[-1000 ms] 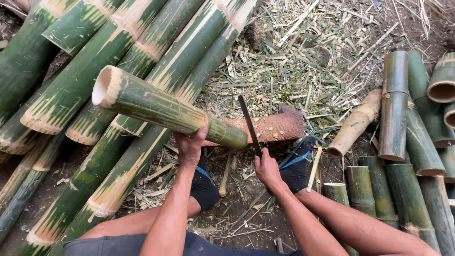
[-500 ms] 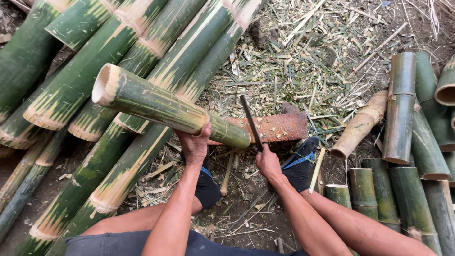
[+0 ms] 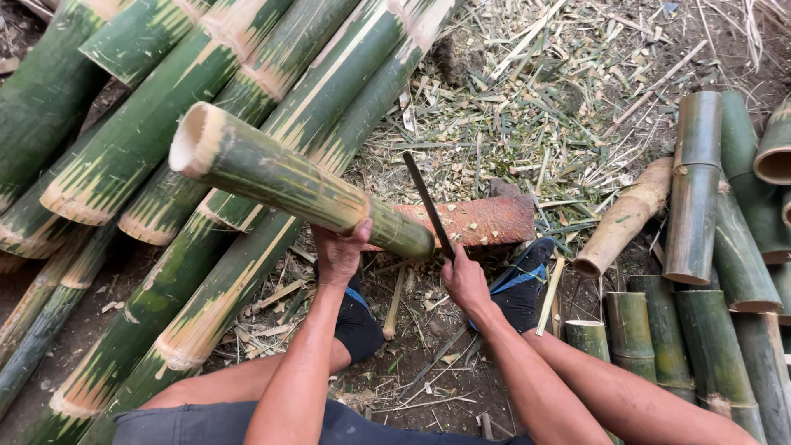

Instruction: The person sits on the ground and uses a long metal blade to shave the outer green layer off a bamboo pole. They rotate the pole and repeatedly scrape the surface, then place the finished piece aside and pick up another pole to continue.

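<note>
While the left hand (image 3: 339,254) grips a green hollow bamboo section (image 3: 297,183) from beneath, the right hand (image 3: 465,280) clasps a dark long-bladed knife (image 3: 428,202) just beside it, above a reddish-brown log (image 3: 482,221).

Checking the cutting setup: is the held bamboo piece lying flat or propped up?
Propped: the bamboo piece rests one end on the log, the left hand supporting it.

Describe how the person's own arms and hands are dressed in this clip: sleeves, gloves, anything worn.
Both forearms are bare, with no sleeves in view. The left hand and right hand wear no gloves, and no rings, watch or wristband can be seen. Lower down, dark shorts and dark footwear with a blue strap show.
</note>
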